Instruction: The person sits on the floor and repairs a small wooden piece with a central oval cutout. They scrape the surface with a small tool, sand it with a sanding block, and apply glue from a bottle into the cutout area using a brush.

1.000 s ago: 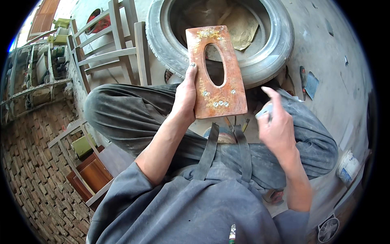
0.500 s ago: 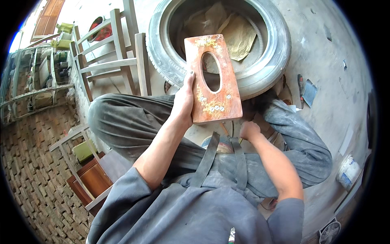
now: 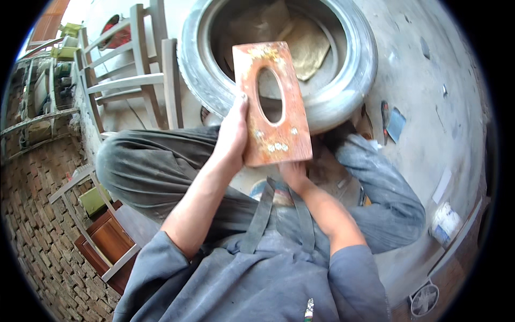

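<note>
A reddish wooden tissue box [image 3: 294, 115] with an oval opening and pale yellow-white inlaid decoration is held up in front of me. My left hand [image 3: 234, 131] grips it along its left side, thumb on the edge and the other fingers hidden behind. My right hand [image 3: 293, 173] is at the near end of the box, partly under it. Its fingers are hidden by the box, so I cannot see whether they hold anything. Beyond the box lies a large dusty tire [image 3: 360, 59] with brown paper [image 3: 308, 48] inside its ring.
A grey wooden chair [image 3: 126, 80] stands at the far left. Right of my legs, a dark-and-red tool [image 3: 384, 121] and a blue sheet [image 3: 396, 125] lie on the floor. A white bucket [image 3: 446, 224] is farther right. Stacked bricks [image 3: 40, 214] fill the left side.
My right hand has moved left, from beside the box to the underside of its near end. My left hand still holds the box. The whole view has shifted slightly.
</note>
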`<control>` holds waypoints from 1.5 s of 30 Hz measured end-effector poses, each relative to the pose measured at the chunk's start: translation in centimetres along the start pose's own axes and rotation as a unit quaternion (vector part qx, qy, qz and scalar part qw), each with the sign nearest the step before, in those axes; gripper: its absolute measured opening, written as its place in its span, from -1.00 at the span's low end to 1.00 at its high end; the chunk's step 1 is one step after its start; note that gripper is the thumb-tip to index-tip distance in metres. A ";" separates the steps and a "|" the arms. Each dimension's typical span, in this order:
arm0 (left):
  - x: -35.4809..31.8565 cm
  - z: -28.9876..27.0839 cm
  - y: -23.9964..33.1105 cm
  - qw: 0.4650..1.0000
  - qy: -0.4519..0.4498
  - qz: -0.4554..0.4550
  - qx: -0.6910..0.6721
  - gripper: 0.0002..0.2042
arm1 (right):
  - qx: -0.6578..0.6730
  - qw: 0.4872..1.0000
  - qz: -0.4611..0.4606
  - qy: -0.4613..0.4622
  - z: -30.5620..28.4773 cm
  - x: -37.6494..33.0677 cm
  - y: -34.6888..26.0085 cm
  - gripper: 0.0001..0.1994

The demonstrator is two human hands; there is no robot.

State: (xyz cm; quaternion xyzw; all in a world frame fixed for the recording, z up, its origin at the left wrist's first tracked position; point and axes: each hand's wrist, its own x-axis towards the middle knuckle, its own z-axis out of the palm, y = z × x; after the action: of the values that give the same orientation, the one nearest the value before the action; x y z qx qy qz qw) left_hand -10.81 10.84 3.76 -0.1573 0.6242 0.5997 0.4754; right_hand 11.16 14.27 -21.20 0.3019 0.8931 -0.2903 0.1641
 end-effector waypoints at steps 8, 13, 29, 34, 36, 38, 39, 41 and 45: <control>1.3 -1.7 -3.2 0.972 0.058 0.155 0.166 -0.38 | -0.034 0.980 -0.077 -0.181 9.4 -1.3 1.5 -0.57; 1.6 -1.8 -4.2 0.981 0.042 0.115 0.153 -0.25 | -0.142 0.961 -0.057 -0.231 8.9 -0.2 5.1 -0.63; 2.1 -2.5 -8.5 0.955 0.113 0.273 0.003 -0.17 | 0.002 0.991 0.133 -0.024 -22.3 -11.1 3.2 -0.71; 0.3 -3.2 -9.7 0.935 0.183 0.302 -0.017 -0.25 | 0.140 0.973 0.112 0.148 -23.5 -13.2 0.8 -0.75; 1.4 -2.8 -9.8 0.903 0.229 0.360 -0.046 -0.31 | 0.270 0.936 0.048 0.222 -23.2 -11.9 -2.3 -0.74; 1.9 -2.7 -9.5 0.911 0.244 0.332 -0.012 -0.31 | 0.345 0.906 0.010 0.244 -23.1 -9.8 -5.3 -0.65; 2.0 -2.2 -9.2 0.913 0.249 0.323 -0.002 -0.30 | 0.357 0.904 0.004 0.235 -23.2 -8.6 -6.6 -0.55; 2.7 -1.8 -9.1 0.916 0.272 0.287 0.058 -0.27 | 0.316 0.926 0.018 0.206 -23.7 -6.1 -8.8 -0.36; 1.8 -2.0 -8.2 0.942 0.275 0.156 0.114 -0.29 | 0.274 0.938 -0.032 0.210 -21.9 -1.2 -9.7 -0.22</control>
State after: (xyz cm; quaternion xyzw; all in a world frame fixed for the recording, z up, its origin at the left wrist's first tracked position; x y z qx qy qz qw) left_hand -6.25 7.84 -2.85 -0.1615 0.8115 0.5246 0.2004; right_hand 3.30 20.98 0.43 0.3609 0.8021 -0.4591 -0.1252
